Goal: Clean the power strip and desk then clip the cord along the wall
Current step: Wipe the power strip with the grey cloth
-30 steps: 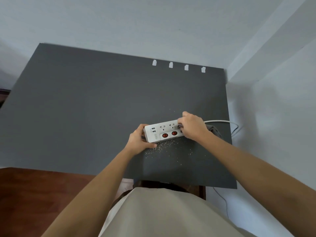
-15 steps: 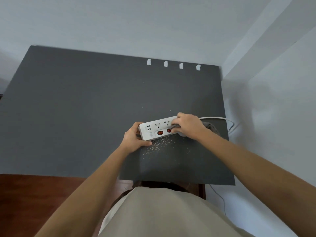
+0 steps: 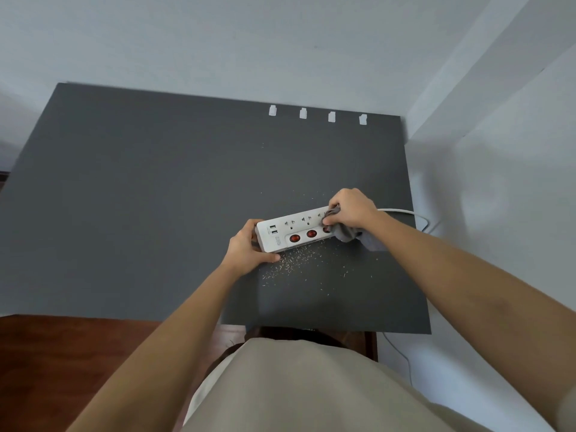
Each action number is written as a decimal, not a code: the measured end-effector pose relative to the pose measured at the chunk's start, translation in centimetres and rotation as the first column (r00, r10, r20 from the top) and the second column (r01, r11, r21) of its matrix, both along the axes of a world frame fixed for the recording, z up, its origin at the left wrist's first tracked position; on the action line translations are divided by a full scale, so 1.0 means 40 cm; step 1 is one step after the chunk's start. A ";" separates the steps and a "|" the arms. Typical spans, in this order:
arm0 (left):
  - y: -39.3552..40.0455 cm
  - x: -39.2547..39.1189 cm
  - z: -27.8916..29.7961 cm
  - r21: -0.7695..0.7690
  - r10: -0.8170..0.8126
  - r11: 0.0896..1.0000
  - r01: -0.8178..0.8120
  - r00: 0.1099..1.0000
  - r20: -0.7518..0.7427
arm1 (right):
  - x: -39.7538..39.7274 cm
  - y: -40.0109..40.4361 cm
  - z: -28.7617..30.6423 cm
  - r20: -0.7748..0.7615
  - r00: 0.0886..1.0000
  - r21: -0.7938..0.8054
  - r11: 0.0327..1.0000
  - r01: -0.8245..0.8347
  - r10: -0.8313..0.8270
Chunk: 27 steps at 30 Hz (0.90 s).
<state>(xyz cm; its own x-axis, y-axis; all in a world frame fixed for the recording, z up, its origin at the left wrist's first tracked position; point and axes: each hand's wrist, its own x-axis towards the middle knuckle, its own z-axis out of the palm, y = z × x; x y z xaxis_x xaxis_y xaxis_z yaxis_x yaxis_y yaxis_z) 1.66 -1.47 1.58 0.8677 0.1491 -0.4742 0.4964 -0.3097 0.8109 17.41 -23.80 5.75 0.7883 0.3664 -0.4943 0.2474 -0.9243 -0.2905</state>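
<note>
While wiped, power strip point(image 3: 291, 233) lying near right edge of desk point(image 3: 140, 198), cord point(image 3: 402, 211) trailing off that edge. Left hand point(image 3: 247, 249) curled around strip's near-left end; right hand point(image 3: 350, 210) closed on grey cloth point(image 3: 349, 233), now shifted from strip's middle toward cord end, uncovering two red switches. Debris point(image 3: 296, 263) just beside strip, uncleared; clips point(image 3: 332, 116) at far edge unused. Printing on strip illegible.

The left hand point(image 3: 246, 249) grips the white power strip's point(image 3: 290, 233) near-left end on the grey bench point(image 3: 140, 198); the right hand point(image 3: 350, 210) presses a grey cloth point(image 3: 349, 233) onto its right end, crumbs point(image 3: 293, 263) scattered nearby.
</note>
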 end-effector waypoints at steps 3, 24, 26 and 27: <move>-0.004 -0.002 -0.001 0.005 0.012 1.000 -0.012 1.000 0.003 | 0.010 -0.016 0.004 0.045 0.999 -0.058 0.998 0.002 0.001; -0.005 0.015 0.003 0.028 -0.009 1.000 0.009 1.000 -0.010 | -0.049 -0.016 -0.024 0.175 0.876 -0.068 0.894 -0.444 0.448; -0.007 0.016 0.003 0.023 -0.004 1.000 0.004 1.000 -0.010 | -0.042 -0.011 -0.030 0.182 0.875 -0.090 0.894 -0.440 0.449; -0.008 0.017 0.005 0.022 -0.001 1.000 0.001 1.000 -0.007 | -0.037 -0.006 -0.031 0.188 0.871 -0.108 0.891 -0.441 0.454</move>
<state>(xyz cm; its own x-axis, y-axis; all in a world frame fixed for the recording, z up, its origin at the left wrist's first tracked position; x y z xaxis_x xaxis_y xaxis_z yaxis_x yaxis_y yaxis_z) 2.33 -1.78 1.77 0.8647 0.1587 -0.4765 0.5014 -0.3277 0.8007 15.94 -24.03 4.50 0.6320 0.6786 -0.3742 0.6860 -0.7146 -0.1370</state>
